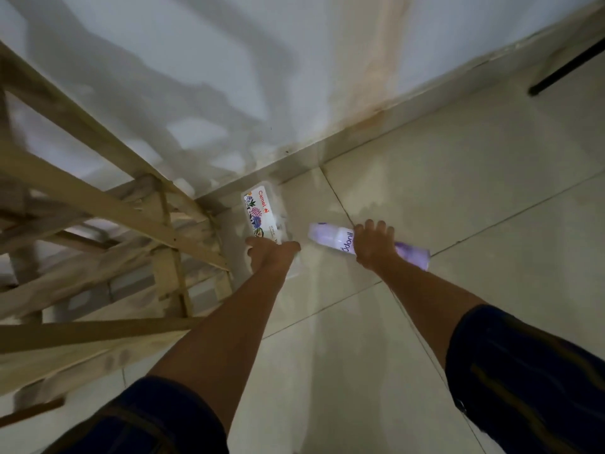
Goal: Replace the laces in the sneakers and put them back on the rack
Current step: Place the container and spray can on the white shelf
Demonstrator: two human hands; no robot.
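Nearest the camera, two dark sleeves (523, 371) frame the view, and both bare forearms reach down and forward toward the tiled floor (458, 191). No sneakers and no laces are in view, so the location of the task's own things cannot be stated; only the wooden rack (98, 198) shows, standing at the left against the wall (229, 60). The right hand (373, 247) grips a purple spray can (330, 239) that lies tilted near the floor, the fingers (370, 226) curled over its middle. The left hand (270, 253) holds the near end of a white plastic box (262, 214) with a flowered label, set just beside the rack's foot and the skirting; its fingers are largely hidden beneath the hand, so the exact closure cannot be told, though the hand is closed on the box's end. Risks from this position, as judgement: the can is smooth and round and is held one-handed near mid-length, so a loose grip lets it roll or drop on the hard tile. The box is taken only by one end, so lifting it may tip it or spill any contents. The left forearm passes close to the rack's slats; a fast withdrawal may knock the frame. Both hands being occupied, neither is free for the lacing work until these items are set aside.
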